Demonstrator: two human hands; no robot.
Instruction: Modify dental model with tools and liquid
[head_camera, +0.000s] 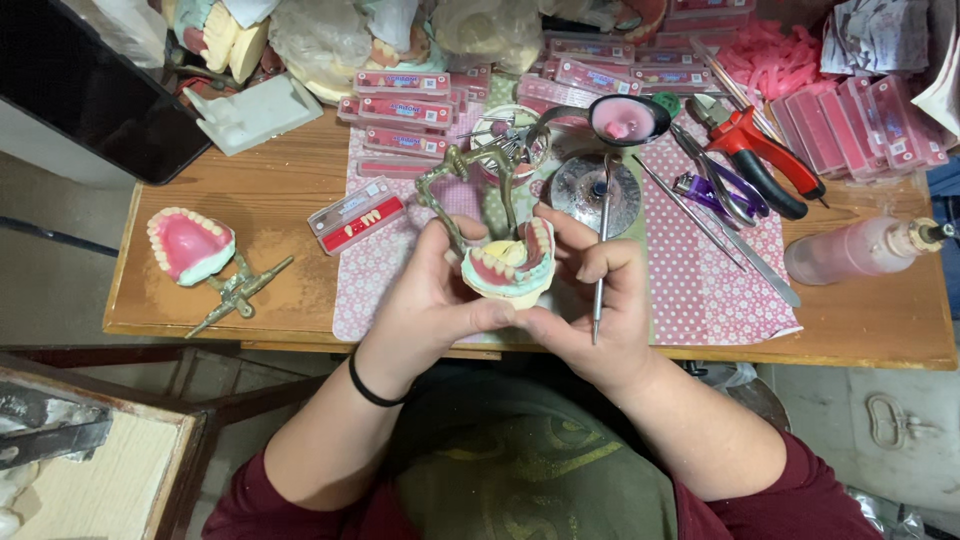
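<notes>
- Head view: left hand (435, 295) cups denture model (510, 265) on its brass articulator (470, 175), above counter (270, 200) near edge, teeth up for access.
- Right hand (590, 300) steadies model w/ thumb, fingers pinching metal wax tool (600, 250) upright, ready.
- Spare denture cast (190, 245) sits far left.

A wooden counter (250, 200) with a worn, orange-brown top fills the upper part of the view, its front edge running straight across. A pink patterned mat (700, 290) with small white flowers covers its middle. A dark flat panel (90, 90) juts over the counter's far left corner. Below the counter lies a grey concrete floor (60, 270), dull and stained, seen on the left and again on the right. At the lower left stands a wooden box (110, 470) with a pale top. The light is even and soft.
</notes>
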